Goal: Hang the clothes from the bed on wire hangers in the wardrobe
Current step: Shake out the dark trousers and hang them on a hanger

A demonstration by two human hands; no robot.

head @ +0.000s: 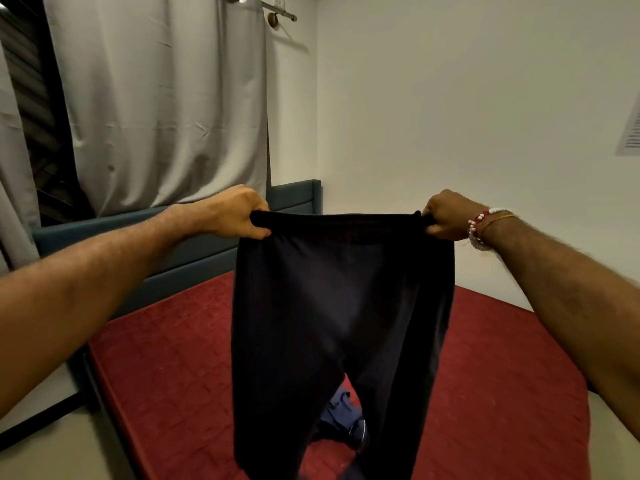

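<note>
A pair of black trousers (339, 306) hung in the centre of the frame, held up by the waistband and stretched flat between both hands. The left hand (239, 213), at middle left, had its fingers curled over one end of the band and its thumb underneath. The right hand (446, 216), at middle right with a beaded bracelet (479, 223) on its wrist, pinched the other end. The two legs dropped past the bottom edge. Behind and below lay the bed (166, 375), its red quilted mattress filling the lower frame. In the gap between the legs a dark blue garment (343, 410) lay on it, possibly a shirt, though too little showed to tell. A grey curtain (156, 98) hung at upper left above the teal headboard (194, 251).
</note>
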